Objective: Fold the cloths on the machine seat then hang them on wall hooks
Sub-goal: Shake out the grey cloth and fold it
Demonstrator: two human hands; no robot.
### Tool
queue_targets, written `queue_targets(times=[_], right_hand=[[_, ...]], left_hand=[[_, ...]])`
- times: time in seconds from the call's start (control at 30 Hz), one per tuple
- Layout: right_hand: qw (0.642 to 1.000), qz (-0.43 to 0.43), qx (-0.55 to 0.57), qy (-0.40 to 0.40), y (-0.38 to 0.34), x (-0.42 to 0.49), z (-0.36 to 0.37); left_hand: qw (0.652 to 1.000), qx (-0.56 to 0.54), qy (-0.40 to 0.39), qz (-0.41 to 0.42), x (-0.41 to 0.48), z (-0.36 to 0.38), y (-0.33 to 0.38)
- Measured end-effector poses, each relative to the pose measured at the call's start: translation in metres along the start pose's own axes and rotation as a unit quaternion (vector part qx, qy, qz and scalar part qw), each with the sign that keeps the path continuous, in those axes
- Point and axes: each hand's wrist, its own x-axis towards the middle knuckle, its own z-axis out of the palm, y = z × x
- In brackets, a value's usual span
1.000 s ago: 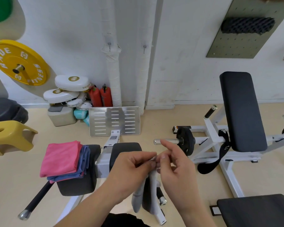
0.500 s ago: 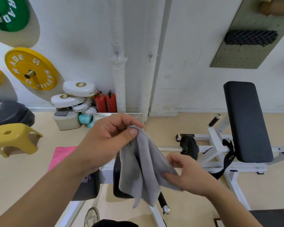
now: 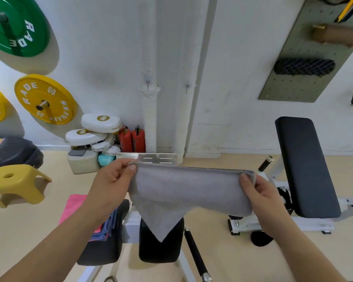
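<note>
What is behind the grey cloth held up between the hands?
Behind the grey cloth, the top edge of the metal plate shows above it and a black pad below; the rest is covered.

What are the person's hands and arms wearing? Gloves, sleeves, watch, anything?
Nothing visible. Left hand and right hand are bare, no gloves. Left forearm and right forearm are bare down to the frame's bottom edge; no sleeves show. No watch, wristband or markings, no rings on the fingers in view. Thumbnails short, unpainted.
</note>
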Motion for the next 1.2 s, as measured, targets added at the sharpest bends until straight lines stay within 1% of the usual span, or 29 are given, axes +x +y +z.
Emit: queue_targets(times=[0.07,0.1,0.2,0.3,0.37,0.4,0.5,0.57,0.63,0.77,0.9,0.97,1.03,1.1,1.13,1.2], right_hand=[[0.999,-0.007,-0.043,0.027,0.001,0.006,0.007],[0.998,-0.003,-0.052,0.044,0.003,0.008,0.010],[0.997,0.013,-0.031,0.068,0.007,0.006,0.019],[0.997,0.025,0.005,0.079,0.009,-0.004,0.038],[0.996,0.018,0.005,0.083,0.010,-0.012,0.056],[0.997,0.010,-0.005,0.081,0.009,-0.018,0.065],[0.998,-0.020,-0.038,0.051,0.003,-0.038,0.095],[0.998,-0.023,-0.049,0.023,0.001,-0.052,0.110],[0.998,-0.024,-0.062,0.010,0.002,-0.062,0.119],[0.997,-0.036,-0.074,0.010,-0.004,-0.068,0.122],[0.995,-0.034,-0.093,-0.004,-0.010,-0.068,0.130],[0.995,-0.030,-0.082,-0.038,-0.014,-0.070,0.133],[0.995,-0.014,-0.039,-0.095,-0.022,-0.073,0.131],[0.987,-0.002,-0.028,-0.156,-0.026,-0.075,0.125],[0.985,-0.009,-0.039,-0.165,-0.025,-0.074,0.121],[0.984,-0.079,-0.104,-0.121,-0.024,-0.067,0.110]], left_hand=[[0.999,-0.001,0.016,-0.037,0.001,0.007,-0.012],[0.999,-0.005,0.028,-0.042,0.002,0.011,-0.014],[0.997,0.026,0.055,-0.050,-0.001,0.023,-0.012],[0.996,0.023,0.022,-0.079,-0.011,0.038,-0.008],[0.996,0.005,-0.009,-0.094,-0.021,0.049,-0.009],[0.996,0.002,-0.020,-0.088,-0.028,0.055,-0.008],[0.998,-0.011,-0.047,-0.046,-0.055,0.074,-0.002],[0.997,-0.038,-0.066,-0.034,-0.071,0.080,0.005],[0.996,-0.054,-0.067,-0.029,-0.079,0.082,0.005],[0.997,-0.035,-0.072,-0.009,-0.083,0.077,0.004],[0.998,-0.026,-0.054,0.013,-0.088,0.078,0.000],[0.997,-0.022,-0.071,0.017,-0.088,0.077,-0.004],[0.996,-0.021,-0.089,0.013,-0.088,0.075,-0.006],[0.997,-0.017,-0.071,0.013,-0.084,0.070,-0.007],[0.998,-0.011,-0.064,0.019,-0.081,0.066,-0.007],[0.996,0.001,-0.080,0.038,-0.075,0.056,-0.005]])
